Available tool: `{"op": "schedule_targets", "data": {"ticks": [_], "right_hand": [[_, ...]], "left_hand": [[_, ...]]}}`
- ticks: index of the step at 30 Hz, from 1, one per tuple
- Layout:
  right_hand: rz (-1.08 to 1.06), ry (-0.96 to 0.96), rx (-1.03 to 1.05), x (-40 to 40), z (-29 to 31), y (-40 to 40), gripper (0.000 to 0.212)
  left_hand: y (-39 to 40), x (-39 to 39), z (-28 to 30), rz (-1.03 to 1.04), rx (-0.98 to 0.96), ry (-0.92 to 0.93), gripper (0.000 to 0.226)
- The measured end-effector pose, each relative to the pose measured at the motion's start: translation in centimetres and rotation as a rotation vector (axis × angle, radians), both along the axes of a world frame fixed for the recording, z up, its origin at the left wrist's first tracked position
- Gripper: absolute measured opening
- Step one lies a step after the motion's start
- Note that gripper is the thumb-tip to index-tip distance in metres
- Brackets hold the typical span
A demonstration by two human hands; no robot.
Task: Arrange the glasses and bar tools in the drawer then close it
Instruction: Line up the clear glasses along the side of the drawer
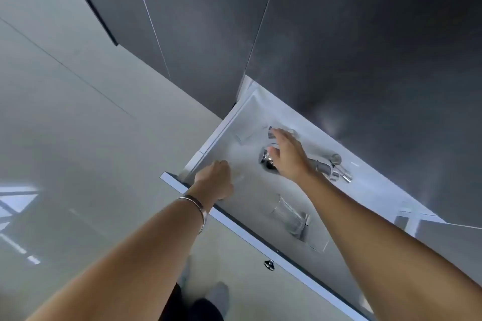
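The white drawer [234, 219] stands pulled out from the dark cabinet. My left hand [216, 181] reaches into its near left corner with fingers curled down; a faint glassy outline [238, 178] shows beside them, and whether they grip it is unclear. My right hand [287, 155] hovers with fingers spread over a shiny metal cup-shaped tool [266, 161], the thumb at its top. A clear glass [287, 214] lies on its side near the drawer front. Metal bar tools [336, 167] lie to the right of my right wrist. Another glass [293, 131] sits just beyond my fingertips.
A faint clear glass [243, 136] stands at the drawer's back left. The drawer front carries a small metal knob [269, 265]. Dark cabinet doors [339, 34] rise behind the drawer. A glossy pale floor [78, 138] spreads to the left, with my feet [219, 292] below.
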State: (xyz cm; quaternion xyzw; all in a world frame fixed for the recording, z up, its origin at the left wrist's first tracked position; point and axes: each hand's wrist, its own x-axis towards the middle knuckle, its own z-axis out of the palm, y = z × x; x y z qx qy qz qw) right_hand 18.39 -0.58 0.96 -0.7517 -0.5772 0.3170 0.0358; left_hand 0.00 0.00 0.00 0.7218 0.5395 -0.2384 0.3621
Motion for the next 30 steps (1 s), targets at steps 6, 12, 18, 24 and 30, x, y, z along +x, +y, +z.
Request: {"op": "schedule_targets", "data": {"ticks": [6, 12, 18, 24, 30], "right_hand": [[0.306, -0.175, 0.131, -2.4, -5.0, 4.9, 0.046], [0.524, -0.404, 0.042, -3.3, -7.5, 7.3, 0.072], [0.567, -0.444, 0.037, -2.0, -8.4, 7.7, 0.062], [0.434, -0.314, 0.284, -0.9, -8.4, 7.1, 0.054], [0.121, 0.095, 0.348, -0.7, -8.0, 7.2, 0.06]], "left_hand": [[-0.4, -0.2, -3.6, 0.002, -0.07, 0.035, 0.044], [-0.3, -0.2, -5.3, 0.013, -0.145, -0.027, 0.059], [0.0, -0.1, -4.9, 0.045, -0.124, -0.097, 0.056], [0.2, 0.5, -3.7, -0.072, 0.078, -0.067, 0.052], [1.2, 2.0, -3.1, -0.105, 0.3, -0.013, 0.054]]}}
